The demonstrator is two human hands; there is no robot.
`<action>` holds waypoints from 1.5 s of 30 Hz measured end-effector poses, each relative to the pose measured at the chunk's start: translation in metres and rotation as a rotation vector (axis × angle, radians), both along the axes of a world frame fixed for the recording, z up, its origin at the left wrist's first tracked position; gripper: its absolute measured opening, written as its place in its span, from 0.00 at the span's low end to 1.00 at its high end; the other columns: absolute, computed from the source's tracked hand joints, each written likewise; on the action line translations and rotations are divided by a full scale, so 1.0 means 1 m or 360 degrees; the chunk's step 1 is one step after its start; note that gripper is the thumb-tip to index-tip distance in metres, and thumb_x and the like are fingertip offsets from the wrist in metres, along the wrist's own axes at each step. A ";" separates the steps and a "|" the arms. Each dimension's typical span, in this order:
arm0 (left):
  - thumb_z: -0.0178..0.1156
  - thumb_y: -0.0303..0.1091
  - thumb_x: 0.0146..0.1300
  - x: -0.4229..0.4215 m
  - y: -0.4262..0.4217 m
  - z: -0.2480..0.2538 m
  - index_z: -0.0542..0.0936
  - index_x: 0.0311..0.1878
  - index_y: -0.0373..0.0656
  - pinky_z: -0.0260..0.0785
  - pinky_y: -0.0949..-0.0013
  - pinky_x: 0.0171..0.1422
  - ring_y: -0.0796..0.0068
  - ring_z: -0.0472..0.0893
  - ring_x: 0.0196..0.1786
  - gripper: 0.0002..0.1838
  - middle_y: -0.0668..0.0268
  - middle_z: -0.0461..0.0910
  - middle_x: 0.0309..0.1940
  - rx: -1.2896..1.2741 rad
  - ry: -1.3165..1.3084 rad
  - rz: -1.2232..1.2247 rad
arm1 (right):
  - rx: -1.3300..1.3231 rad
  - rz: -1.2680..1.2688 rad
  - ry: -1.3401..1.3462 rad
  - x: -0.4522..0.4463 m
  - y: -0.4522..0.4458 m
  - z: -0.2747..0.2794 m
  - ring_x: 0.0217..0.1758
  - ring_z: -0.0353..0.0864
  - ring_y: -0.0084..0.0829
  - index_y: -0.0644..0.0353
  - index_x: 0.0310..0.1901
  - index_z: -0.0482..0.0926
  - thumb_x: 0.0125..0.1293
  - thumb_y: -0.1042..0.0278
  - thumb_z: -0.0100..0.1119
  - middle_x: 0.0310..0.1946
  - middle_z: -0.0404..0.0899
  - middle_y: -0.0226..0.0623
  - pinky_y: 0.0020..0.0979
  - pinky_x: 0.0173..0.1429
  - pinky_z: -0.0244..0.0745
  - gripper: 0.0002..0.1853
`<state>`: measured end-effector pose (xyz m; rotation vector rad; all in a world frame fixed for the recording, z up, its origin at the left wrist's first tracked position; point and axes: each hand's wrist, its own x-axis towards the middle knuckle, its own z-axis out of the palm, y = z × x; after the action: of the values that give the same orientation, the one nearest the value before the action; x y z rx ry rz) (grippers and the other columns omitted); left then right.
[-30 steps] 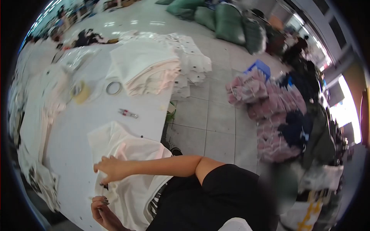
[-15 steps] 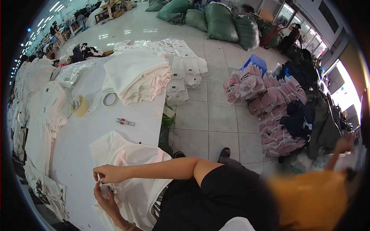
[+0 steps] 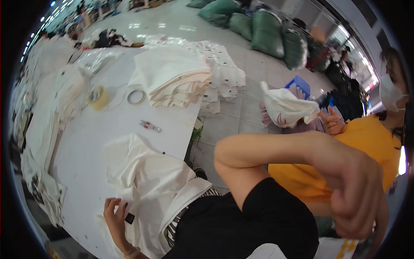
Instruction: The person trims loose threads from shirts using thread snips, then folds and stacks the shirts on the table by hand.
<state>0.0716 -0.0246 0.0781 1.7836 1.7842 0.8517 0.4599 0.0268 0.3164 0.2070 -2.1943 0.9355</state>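
Observation:
A white garment (image 3: 151, 185) lies rumpled at the table's near edge, partly over my lap. My left hand (image 3: 114, 218) is on its left side, fingers bent and gripping the fabric beside a small black label (image 3: 129, 218). Far from the cloth, my right hand (image 3: 355, 198) is raised at the right, close to the camera and slightly blurred. Its fingers are curled closed; whatever they hold, if anything, is hidden. Thread snips (image 3: 150, 126) with red handles rest on the table (image 3: 108, 151) beyond the garment.
Folded white garments (image 3: 172, 75) are stacked farther up, near a tape roll (image 3: 136, 97) and a yellowish tape roll (image 3: 97, 98). More white clothing (image 3: 47, 112) covers the left side. At right, a co-worker in yellow (image 3: 371, 138) holds a white printed cloth (image 3: 286, 105). Green sacks (image 3: 267, 34) stand behind.
My right hand has left the garment beside my left hand and swung up to the right. The black label now shows. The view has shifted, and the co-worker now holds up a white cloth.

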 end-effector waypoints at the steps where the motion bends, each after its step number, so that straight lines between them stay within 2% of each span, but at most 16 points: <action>1: 0.62 0.20 0.56 0.001 0.000 -0.003 0.76 0.38 0.32 0.68 0.70 0.45 0.67 0.75 0.37 0.07 0.60 0.75 0.34 -0.0026 -0.0034 0.0048 | 0.0091 0.0000 0.0005 0.003 -0.004 0.004 0.27 0.70 0.23 0.54 0.49 0.75 0.61 0.70 0.60 0.27 0.74 0.29 0.27 0.32 0.62 0.14; 5: 0.57 0.24 0.66 0.003 -0.003 -0.009 0.75 0.39 0.32 0.67 0.75 0.42 0.78 0.73 0.34 0.05 0.64 0.76 0.30 -0.0304 -0.0325 0.0389 | 0.0349 -0.0022 0.0062 0.006 -0.018 0.013 0.25 0.68 0.22 0.52 0.52 0.73 0.60 0.73 0.58 0.25 0.73 0.29 0.25 0.29 0.59 0.17; 8: 0.53 0.26 0.70 -0.004 -0.007 -0.021 0.75 0.41 0.32 0.64 0.78 0.41 0.82 0.71 0.34 0.06 0.69 0.74 0.28 -0.0223 -0.0602 0.0363 | 0.0455 -0.0050 0.0124 0.008 -0.020 0.014 0.22 0.67 0.22 0.50 0.54 0.72 0.60 0.75 0.57 0.23 0.72 0.29 0.24 0.27 0.57 0.20; 11: 0.51 0.24 0.70 -0.016 -0.008 -0.035 0.74 0.45 0.35 0.59 0.81 0.36 0.85 0.67 0.31 0.06 0.72 0.71 0.27 -0.0172 -0.0630 0.0341 | 0.0534 -0.0079 0.0201 0.008 -0.021 0.011 0.20 0.66 0.21 0.49 0.56 0.71 0.59 0.77 0.56 0.22 0.71 0.29 0.23 0.25 0.55 0.22; 15: 0.48 0.22 0.69 -0.001 -0.003 -0.013 0.72 0.53 0.41 0.51 0.82 0.32 0.89 0.61 0.28 0.11 0.75 0.67 0.25 -0.0093 -0.0857 0.0415 | 0.0609 -0.0136 0.0326 0.010 -0.024 0.008 0.17 0.64 0.20 0.47 0.58 0.69 0.59 0.79 0.55 0.20 0.70 0.29 0.22 0.22 0.52 0.25; 19: 0.48 0.23 0.70 -0.004 -0.002 -0.014 0.73 0.54 0.41 0.52 0.82 0.33 0.88 0.62 0.29 0.11 0.75 0.68 0.25 -0.0086 -0.0724 0.0381 | 0.0579 -0.0370 0.0350 0.013 -0.037 0.005 0.15 0.63 0.19 0.46 0.60 0.67 0.59 0.81 0.52 0.19 0.69 0.29 0.22 0.20 0.52 0.27; 21: 0.48 0.24 0.70 -0.003 -0.001 -0.012 0.73 0.54 0.41 0.53 0.82 0.34 0.87 0.62 0.29 0.11 0.75 0.69 0.26 -0.0050 -0.0636 0.0345 | 0.0592 -0.0056 0.0060 0.026 -0.027 0.019 0.18 0.69 0.19 0.49 0.60 0.67 0.62 0.78 0.51 0.23 0.74 0.29 0.23 0.20 0.62 0.24; 24: 0.46 0.22 0.69 0.001 0.000 -0.011 0.72 0.53 0.40 0.51 0.82 0.34 0.89 0.61 0.28 0.12 0.76 0.68 0.26 -0.0030 -0.0619 0.0355 | 0.0580 0.0016 0.0113 0.025 -0.021 0.019 0.16 0.65 0.18 0.46 0.59 0.69 0.61 0.79 0.52 0.21 0.71 0.27 0.22 0.20 0.56 0.25; 30: 0.47 0.23 0.69 -0.005 0.000 -0.016 0.73 0.53 0.39 0.57 0.79 0.34 0.86 0.64 0.30 0.12 0.73 0.72 0.28 -0.0053 -0.0724 0.0391 | 0.0534 0.0098 0.0392 -0.002 -0.004 0.009 0.13 0.56 0.14 0.40 0.58 0.73 0.59 0.82 0.52 0.17 0.65 0.22 0.20 0.19 0.44 0.27; 33: 0.47 0.22 0.63 -0.005 0.004 -0.006 0.75 0.53 0.38 0.57 0.79 0.34 0.85 0.65 0.30 0.16 0.73 0.73 0.29 0.0006 -0.0616 0.0396 | 0.0404 0.0276 0.0422 -0.026 0.007 0.009 0.13 0.57 0.15 0.40 0.55 0.73 0.64 0.77 0.54 0.17 0.66 0.23 0.20 0.19 0.45 0.21; 36: 0.48 0.21 0.64 -0.017 0.008 -0.014 0.75 0.56 0.39 0.67 0.75 0.49 0.78 0.74 0.40 0.18 0.65 0.77 0.39 0.0016 -0.0616 0.0509 | 0.0323 0.0720 0.0396 -0.057 0.036 -0.001 0.13 0.57 0.16 0.37 0.57 0.70 0.67 0.70 0.56 0.18 0.67 0.23 0.21 0.20 0.46 0.19; 37: 0.47 0.20 0.63 -0.018 0.017 -0.011 0.75 0.56 0.39 0.66 0.76 0.43 0.81 0.71 0.35 0.18 0.68 0.75 0.34 0.0035 -0.0604 0.0512 | 0.0247 0.0681 0.0460 -0.070 0.036 -0.016 0.13 0.57 0.17 0.37 0.57 0.69 0.67 0.68 0.57 0.18 0.67 0.23 0.22 0.20 0.46 0.19; 38: 0.49 0.22 0.67 -0.021 0.019 -0.009 0.75 0.54 0.40 0.59 0.79 0.34 0.86 0.63 0.30 0.14 0.73 0.71 0.28 0.0029 -0.0604 0.0492 | 0.0157 0.0653 0.0503 -0.082 0.038 -0.024 0.13 0.56 0.17 0.36 0.58 0.69 0.68 0.66 0.57 0.18 0.67 0.24 0.22 0.21 0.47 0.19; 41: 0.48 0.20 0.67 -0.028 0.016 -0.003 0.76 0.51 0.43 0.58 0.79 0.35 0.85 0.64 0.30 0.13 0.72 0.73 0.29 0.0004 -0.0767 0.0466 | -0.0184 0.0889 0.0493 -0.122 0.038 -0.043 0.12 0.56 0.18 0.36 0.58 0.69 0.68 0.63 0.58 0.18 0.67 0.24 0.23 0.21 0.48 0.19; 44: 0.47 0.20 0.68 -0.038 0.016 -0.018 0.77 0.52 0.43 0.60 0.80 0.37 0.85 0.66 0.32 0.14 0.71 0.75 0.31 0.0039 -0.0806 0.0437 | -0.0166 0.1122 0.0329 -0.135 0.049 -0.052 0.12 0.56 0.18 0.36 0.58 0.69 0.69 0.62 0.57 0.18 0.66 0.24 0.23 0.21 0.48 0.18; 45: 0.47 0.20 0.68 -0.040 0.015 -0.012 0.77 0.52 0.42 0.64 0.80 0.41 0.85 0.70 0.35 0.14 0.70 0.76 0.33 -0.0035 -0.0820 0.0428 | -0.0201 0.1078 0.0542 -0.147 0.044 -0.060 0.13 0.55 0.18 0.36 0.58 0.68 0.70 0.61 0.56 0.18 0.66 0.24 0.24 0.22 0.47 0.17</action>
<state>0.0318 -0.0098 0.0657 1.1753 1.6850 1.2573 0.3126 0.0708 0.2566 1.0143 -1.7524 1.2779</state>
